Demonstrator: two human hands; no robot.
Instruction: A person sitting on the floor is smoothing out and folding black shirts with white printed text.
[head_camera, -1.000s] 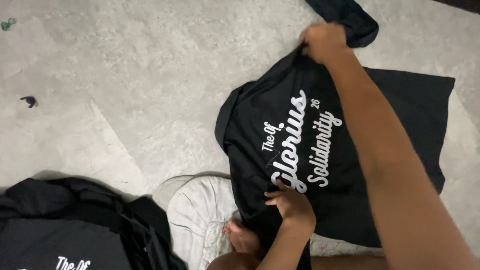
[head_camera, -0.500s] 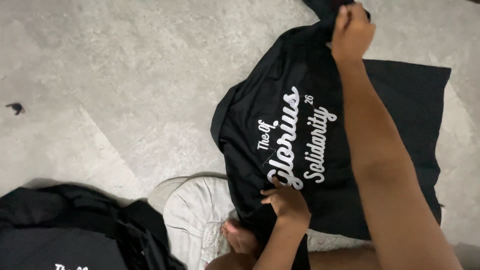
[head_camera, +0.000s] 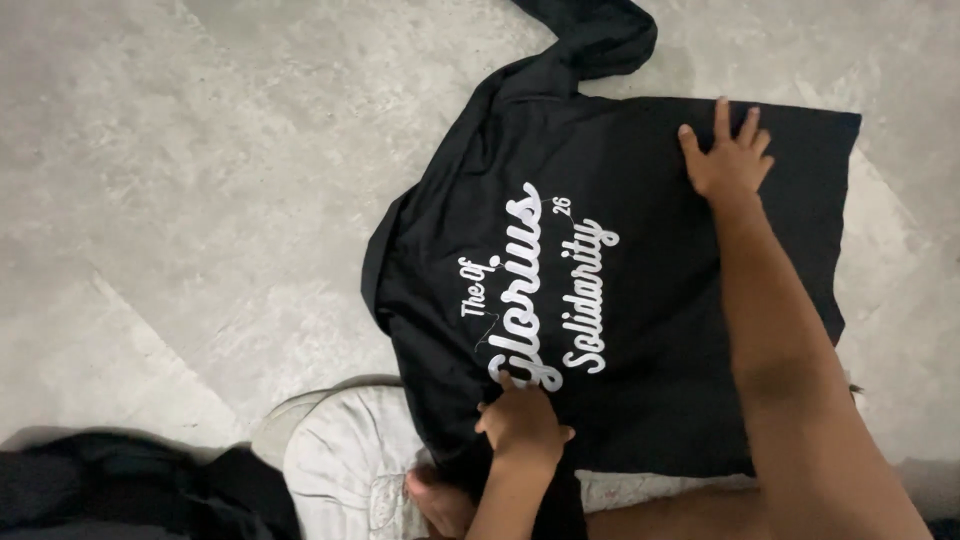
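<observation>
Black shirt (head_camera: 640, 300) with white script lettering now lies spread on the grey floor (head_camera: 200, 200), its printed side up. Half a second ago your right hand (head_camera: 728, 160) was pinching the cloth near the collar and holding it up at the far end; now that hand has let go and rests flat on the far right part of the shirt, with the fingers (head_camera: 722, 120) spread and released, grasping nothing. The fabric under it looks smoother than before, so I judge that the lifting is finished and the flattening has begun.

Your left hand (head_camera: 522, 425) stays at the near edge, just below the lettering. Its fingers are bent and press on the cloth, but I cannot tell if they really grasp a fold or only hold it down.

One sleeve (head_camera: 590, 35) is still bunched at the far side, beyond the collar. Near you, a pale cushion (head_camera: 340, 470) lies partly under the shirt's near edge. More dark clothes (head_camera: 120, 490) are heaped at the near left, well apart from the shirt.
</observation>
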